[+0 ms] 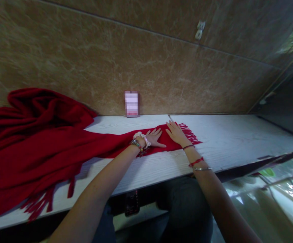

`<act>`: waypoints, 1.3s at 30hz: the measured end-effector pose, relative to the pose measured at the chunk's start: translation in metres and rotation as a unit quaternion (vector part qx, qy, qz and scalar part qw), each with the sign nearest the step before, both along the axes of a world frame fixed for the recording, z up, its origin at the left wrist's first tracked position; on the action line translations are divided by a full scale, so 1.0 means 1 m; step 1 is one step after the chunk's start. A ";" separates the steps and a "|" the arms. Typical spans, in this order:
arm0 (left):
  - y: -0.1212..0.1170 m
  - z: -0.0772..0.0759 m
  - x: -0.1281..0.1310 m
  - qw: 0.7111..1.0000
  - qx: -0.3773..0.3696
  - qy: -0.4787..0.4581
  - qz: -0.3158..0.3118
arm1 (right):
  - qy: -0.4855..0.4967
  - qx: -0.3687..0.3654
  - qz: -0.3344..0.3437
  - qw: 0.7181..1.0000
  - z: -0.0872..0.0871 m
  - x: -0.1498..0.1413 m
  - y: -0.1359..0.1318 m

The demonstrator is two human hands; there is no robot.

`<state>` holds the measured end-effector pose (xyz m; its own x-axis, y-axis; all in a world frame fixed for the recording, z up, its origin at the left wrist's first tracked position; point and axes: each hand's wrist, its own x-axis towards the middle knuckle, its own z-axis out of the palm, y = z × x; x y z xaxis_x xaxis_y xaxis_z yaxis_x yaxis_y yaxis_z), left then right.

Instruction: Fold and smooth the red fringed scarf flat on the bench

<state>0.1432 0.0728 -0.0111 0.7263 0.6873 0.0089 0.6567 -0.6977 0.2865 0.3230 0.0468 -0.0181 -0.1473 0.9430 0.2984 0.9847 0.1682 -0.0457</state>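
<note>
A red fringed scarf (106,143) lies along the white counter, bunched in a loose heap at the left and narrowing to a flat strip toward the right. My left hand (154,137) rests palm down on that strip with its fingers spread. Just to its right, my right hand (176,133) presses flat near the scarf's end, fingers stretched out. Beyond the right hand, the fringe (190,135) fans out over the counter. More tassels (38,204) hang at the front edge on the left. Neither hand grips the cloth.
The narrow white counter (227,135) runs along a brown marbled tile wall (146,57). A small blurred card or screen (131,104) leans upright against the wall. A whitish fixture (200,30) is on the tiles. A dark panel (285,98) bounds the right end.
</note>
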 end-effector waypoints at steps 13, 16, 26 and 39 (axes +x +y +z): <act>0.008 -0.014 -0.004 0.999 -0.027 0.027 0.020 | -0.013 -0.005 -0.131 0.991 0.009 0.005 -0.009; 0.009 -0.011 0.001 0.998 -0.038 0.055 0.013 | -0.006 0.025 -0.038 0.999 0.011 -0.001 -0.009; -0.001 0.005 0.000 0.991 -0.057 0.117 -0.008 | -0.019 -0.111 -0.078 0.991 0.006 0.004 -0.010; 0.008 -0.005 0.000 0.993 -0.052 0.110 -0.011 | 0.021 -0.126 0.060 0.990 0.002 0.002 -0.002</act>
<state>0.1431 0.0805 -0.0160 0.7172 0.6607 -0.2214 0.6967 -0.6864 0.2087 0.3246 0.0444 -0.0161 -0.2555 0.9647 0.0643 0.9547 0.2622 -0.1408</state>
